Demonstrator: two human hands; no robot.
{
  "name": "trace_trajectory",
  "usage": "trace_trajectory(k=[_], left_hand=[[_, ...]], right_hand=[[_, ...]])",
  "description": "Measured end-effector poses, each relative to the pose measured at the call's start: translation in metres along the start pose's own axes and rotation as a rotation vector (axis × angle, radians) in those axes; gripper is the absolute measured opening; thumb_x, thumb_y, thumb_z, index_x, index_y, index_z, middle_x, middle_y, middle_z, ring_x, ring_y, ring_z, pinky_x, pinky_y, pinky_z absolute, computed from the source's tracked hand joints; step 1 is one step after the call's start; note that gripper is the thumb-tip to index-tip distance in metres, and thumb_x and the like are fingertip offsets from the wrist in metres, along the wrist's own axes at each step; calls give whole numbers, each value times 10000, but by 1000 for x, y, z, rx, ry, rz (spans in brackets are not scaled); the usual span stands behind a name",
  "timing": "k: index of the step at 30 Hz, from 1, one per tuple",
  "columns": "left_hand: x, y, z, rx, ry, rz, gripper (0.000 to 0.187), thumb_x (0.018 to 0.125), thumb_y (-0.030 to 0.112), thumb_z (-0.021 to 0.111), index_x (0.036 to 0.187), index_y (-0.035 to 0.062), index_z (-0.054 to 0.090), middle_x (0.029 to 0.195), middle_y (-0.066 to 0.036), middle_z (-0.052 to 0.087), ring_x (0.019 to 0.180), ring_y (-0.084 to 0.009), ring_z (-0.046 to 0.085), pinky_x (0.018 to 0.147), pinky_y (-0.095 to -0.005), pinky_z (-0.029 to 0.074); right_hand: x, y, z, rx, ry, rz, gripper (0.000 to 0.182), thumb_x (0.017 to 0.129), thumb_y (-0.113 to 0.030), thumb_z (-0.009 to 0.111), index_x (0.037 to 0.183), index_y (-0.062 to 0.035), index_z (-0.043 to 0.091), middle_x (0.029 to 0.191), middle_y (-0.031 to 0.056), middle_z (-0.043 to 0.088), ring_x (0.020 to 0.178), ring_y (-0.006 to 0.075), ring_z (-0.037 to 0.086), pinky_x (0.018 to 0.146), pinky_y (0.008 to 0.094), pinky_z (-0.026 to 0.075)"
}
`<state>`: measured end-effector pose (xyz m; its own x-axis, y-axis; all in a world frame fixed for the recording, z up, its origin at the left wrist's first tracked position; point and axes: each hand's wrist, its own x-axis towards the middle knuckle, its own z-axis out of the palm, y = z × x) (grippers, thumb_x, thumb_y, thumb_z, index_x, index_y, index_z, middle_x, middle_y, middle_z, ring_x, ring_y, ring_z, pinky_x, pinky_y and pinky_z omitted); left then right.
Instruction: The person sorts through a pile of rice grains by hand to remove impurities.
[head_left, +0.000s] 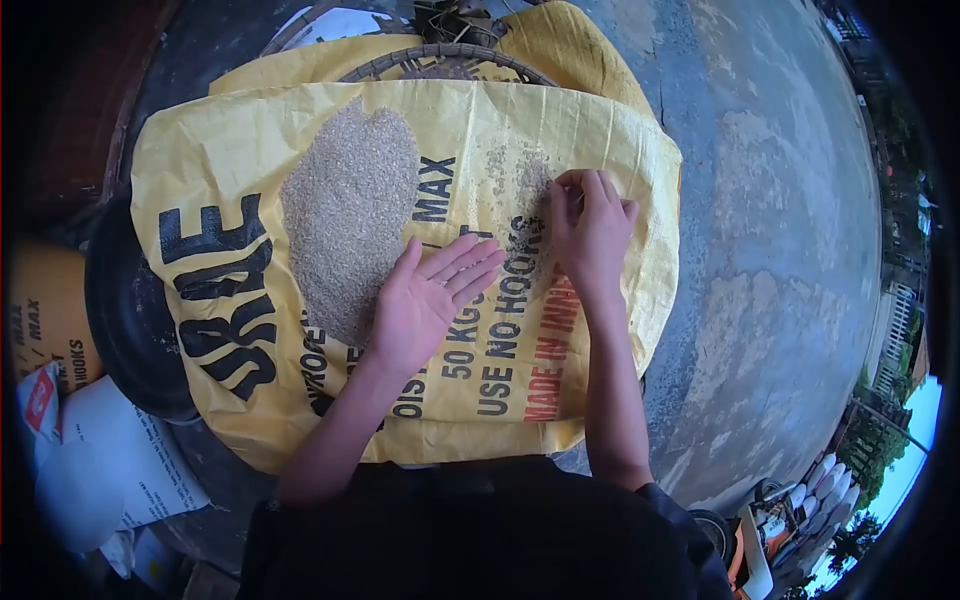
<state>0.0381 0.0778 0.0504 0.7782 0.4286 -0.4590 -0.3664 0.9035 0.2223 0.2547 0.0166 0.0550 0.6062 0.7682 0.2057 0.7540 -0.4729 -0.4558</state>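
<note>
A yellow woven sack [620,130] with black and red print lies spread out in front of me. On its left half is a large pile of small pale grains [350,200]; a thin scatter of darker-looking grains [515,170] lies further right. My left hand [422,305] is open, palm up, over the pile's right edge, with a tiny pale speck near its fingers. My right hand [595,235] is at the scatter's right side, fingers bent and thumb and fingertips pinched together. Whatever may be between those fingertips is too small to make out.
A woven basket rim [450,50] shows behind the sack's far edge. To the left stand a black round tub [130,300], a yellow printed bag [50,310] and a white sack [130,450]. Concrete floor [770,250] stretches right, with a parked vehicle [750,550] at lower right.
</note>
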Motion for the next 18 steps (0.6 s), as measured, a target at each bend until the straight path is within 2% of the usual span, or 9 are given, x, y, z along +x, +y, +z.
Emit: trace_trajectory(k=[7,10,15,18], left_hand=[[2,0,0,-19,-8,-4,705,1116,457,291,1469,-145,385,1530,-336,416,1482,-444,359,1263,-524,273],[3,0,-1,-8,-20,-5,706,1116,458,288,1470,-145,384,1532,-334,415,1482,-444,359,1263,-524,272],[1,-1,1,6,-10,-7,705,1116,458,289,1467,-145,389,1532,-331,418,1481,-440,364,1262,-524,275],[-1,-1,-1,-9,-14,-3,704,1116,459,292,1465,-144,392,1528,-329,423,1479,-435,370,1260,-522,279]], right_hand=[[-19,-5,-10,109,-15,71,81,938,-172,711,951,-119,651,866,-1,630,743,177,608,823,352,347],[-18,-1,-12,35,-69,38,91,937,-179,713,983,-122,658,892,6,635,781,186,615,828,359,351],[1,6,1,-79,7,-108,75,944,-166,685,1002,-132,650,921,17,636,888,208,615,834,379,358],[5,5,5,-118,4,-119,61,945,-166,677,983,-131,645,916,19,633,890,209,612,841,382,359]])
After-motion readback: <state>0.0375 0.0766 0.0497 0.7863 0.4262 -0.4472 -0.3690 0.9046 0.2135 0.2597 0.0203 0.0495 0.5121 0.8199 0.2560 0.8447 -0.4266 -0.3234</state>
